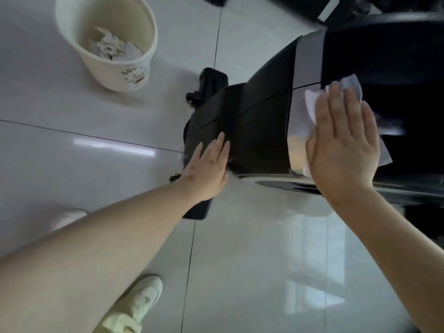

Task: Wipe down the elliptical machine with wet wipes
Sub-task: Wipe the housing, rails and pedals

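On the elliptical machine [262, 121], right hand [343, 150] presses a wet wipe [312, 104] flat, fingers straight; left hand [206, 169] rests open on its black end, wastebasket [108, 44] beyond.

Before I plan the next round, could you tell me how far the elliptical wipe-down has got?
Done: crumpled wipes in the white bin suggest finished passes. In hand: the right hand presses a wet wipe flat on the elliptical's housing; the left hand rests on the black front cover. Left: unclear from this view.
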